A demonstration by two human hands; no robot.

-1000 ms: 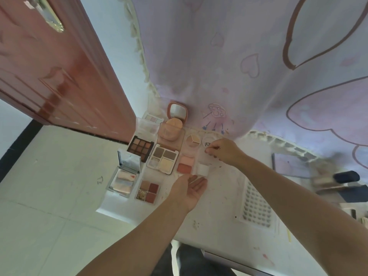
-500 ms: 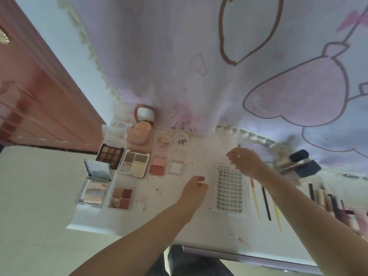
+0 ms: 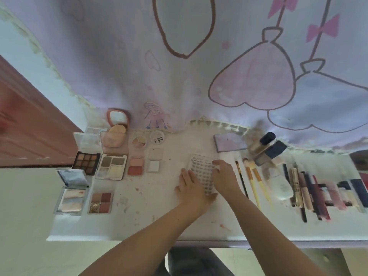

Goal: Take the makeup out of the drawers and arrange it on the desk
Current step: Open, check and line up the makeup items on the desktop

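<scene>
Here both hands sit on the clear tray of false lashes [image 3: 201,172], which lies flat on the white desk [image 3: 159,220] in the middle of the spread. The left hand [image 3: 192,188] lies along the tray's left edge with fingers nearly straight and the thumb reaching under its near end; the right hand [image 3: 224,176] covers the right edge with fingers curled down over the upper corner. I judge this a two-sided hold meant to square or slide the tray, though whether either hand truly pinches it cannot be told.

Well to the left of the left fingers, the palettes stand in rows: a dark eyeshadow palette [image 3: 86,162], a four-pan palette [image 3: 111,169], a blush duo [image 3: 136,166] and a round tri-colour pot [image 3: 139,142], with an open cushion compact [image 3: 117,128] behind them at the back. Grouping flat pans together there looks deliberate. Just beside the right fingers lie the makeup brushes [image 3: 253,180], laid lengthwise, and further right a row of pencils and tubes [image 3: 318,190] beyond a white bottle [image 3: 279,184]; long things seem kept on that side. A lilac closed palette [image 3: 229,144] rests beyond the fingertips.

The desk surface is stained with smudges of colour. A pale curtain printed with cartoon outlines [image 3: 199,66] hangs behind it, a reddish-brown door [image 3: 29,126] stands at the left, and light floor tiles show below the desk edge. No drawer is visible.
</scene>
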